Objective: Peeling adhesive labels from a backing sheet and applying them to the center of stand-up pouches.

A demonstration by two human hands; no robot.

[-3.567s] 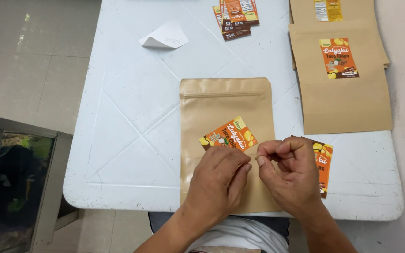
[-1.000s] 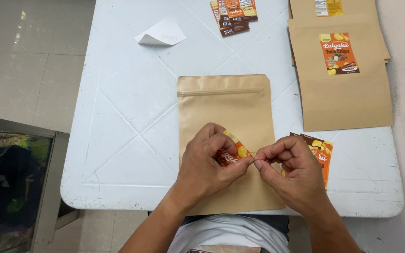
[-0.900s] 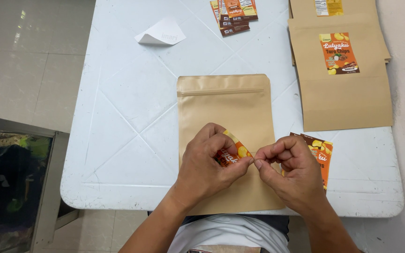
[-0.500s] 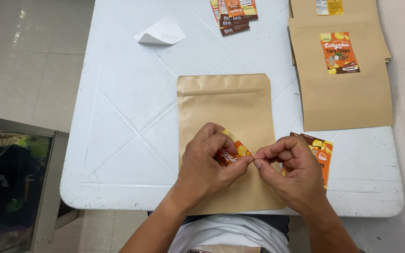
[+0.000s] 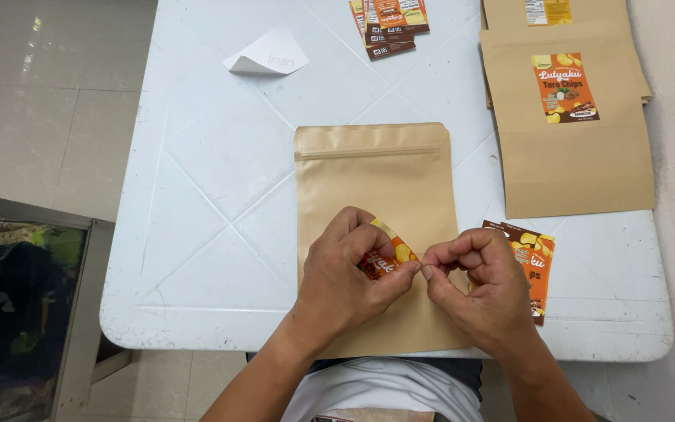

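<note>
The left hand (image 5: 349,277) and right hand (image 5: 482,289) meet fingertip to fingertip over the lower part of a plain brown kraft zip pouch (image 5: 376,195) lying flat on the white plastic worktop (image 5: 205,180). Both are closed in a pinch on a small orange printed sticker (image 5: 384,258), apparently picking its edge from the backing. The next move, as I judge it, calls for a clean peel and a straight placement. The pouch looks flat and sealed; its contents cannot be seen. To the right, near the right hand, lies a short stack of orange stickers (image 5: 533,262). Far right, a labelled kraft pouch (image 5: 572,148) tops a pile.
</note>
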